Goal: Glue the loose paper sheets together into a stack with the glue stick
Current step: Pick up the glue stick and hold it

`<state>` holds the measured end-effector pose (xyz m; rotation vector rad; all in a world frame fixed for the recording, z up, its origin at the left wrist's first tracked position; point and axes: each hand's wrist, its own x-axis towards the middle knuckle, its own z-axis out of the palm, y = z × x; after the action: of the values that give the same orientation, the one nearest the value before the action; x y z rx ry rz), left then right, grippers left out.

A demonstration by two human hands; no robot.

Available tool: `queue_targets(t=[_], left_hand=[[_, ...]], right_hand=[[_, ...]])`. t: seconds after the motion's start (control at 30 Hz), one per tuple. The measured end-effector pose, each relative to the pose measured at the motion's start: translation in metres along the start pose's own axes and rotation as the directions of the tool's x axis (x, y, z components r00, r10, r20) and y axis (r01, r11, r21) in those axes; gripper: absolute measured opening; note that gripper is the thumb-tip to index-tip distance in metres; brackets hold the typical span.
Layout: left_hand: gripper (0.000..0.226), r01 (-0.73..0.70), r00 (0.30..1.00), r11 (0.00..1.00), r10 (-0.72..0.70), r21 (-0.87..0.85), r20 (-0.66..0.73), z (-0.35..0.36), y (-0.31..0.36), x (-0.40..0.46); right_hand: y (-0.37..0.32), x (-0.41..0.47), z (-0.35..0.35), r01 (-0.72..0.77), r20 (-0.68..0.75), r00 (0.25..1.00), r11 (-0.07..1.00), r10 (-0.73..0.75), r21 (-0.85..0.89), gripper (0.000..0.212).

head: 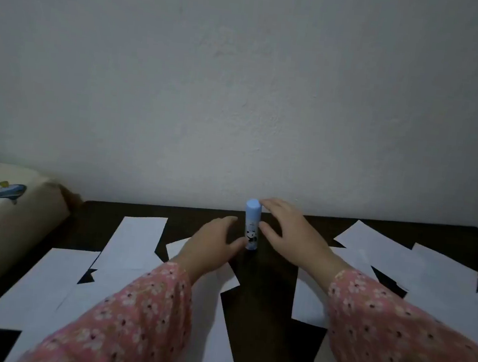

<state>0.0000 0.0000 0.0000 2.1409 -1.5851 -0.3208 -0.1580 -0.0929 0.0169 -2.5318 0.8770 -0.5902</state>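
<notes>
The glue stick (251, 228) stands upright on the dark table (266, 274), near the table's far edge and close to the wall (241, 79). Its long axis is vertical, with the light-blue cap on top. No sheet lies under it; its base rests on bare table surface.

The two hands flank the stick. The left hand (211, 245) lies just to the stick's left, fingers relaxed and spread, with the thumb tip at or just beside the lower barrel; contact cannot be confirmed. The right hand (288, 235) lies just to the right, fingers loosely extended, with the upper fingertips level with the cap and very close to it. Neither hand has closed around the stick. Both are about equally near; the right hand sits higher, at cap level, and the left sits lower, at barrel level.

In judgement, this layout suits holding the barrel with the left hand and pulling the cap upward with the right.

The loose paper sheets (135, 241) lie flat and scattered on both sides of the hands, partly overlapping, not yet stacked. No container is in view. A cream cushion (3, 216) lies at the table's left end.
</notes>
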Motion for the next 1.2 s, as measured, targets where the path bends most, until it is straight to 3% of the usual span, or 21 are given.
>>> queue_targets(t=[0.17,0.3,0.53,0.73,0.87,1.2], left_hand=[[0.046,-0.016,0.999,0.969,0.004,-0.247,-0.051,0.025,-0.003,0.016],[0.031,-0.037,0.994,0.953,0.005,-0.302,-0.105,0.031,0.001,0.019],[0.026,-0.082,0.99,0.941,0.04,-0.33,-0.132,0.014,0.015,0.0],[0.021,-0.113,0.992,0.908,0.084,-0.402,-0.089,-0.007,0.036,-0.06],[0.019,-0.106,0.994,0.89,0.097,-0.443,-0.044,-0.008,0.046,-0.105],[0.015,-0.067,0.996,0.852,0.084,-0.519,0.01,0.016,0.06,-0.146]], right_hand=[[0.009,0.01,0.023,0.015,-0.104,0.995,0.972,0.01,0.236,0.054],[0.01,0.01,0.027,-0.005,-0.2,0.975,0.906,0.099,0.423,0.044],[-0.013,-0.011,0.01,0.001,-0.3,0.92,0.765,0.251,0.644,0.027],[-0.044,-0.066,-0.017,-0.014,-0.271,0.899,0.639,0.345,0.769,0.025],[-0.055,-0.114,-0.027,-0.084,-0.185,0.913,0.61,0.365,0.788,0.028],[-0.037,-0.18,-0.003,-0.225,-0.047,0.864,0.469,0.501,0.854,0.03]])
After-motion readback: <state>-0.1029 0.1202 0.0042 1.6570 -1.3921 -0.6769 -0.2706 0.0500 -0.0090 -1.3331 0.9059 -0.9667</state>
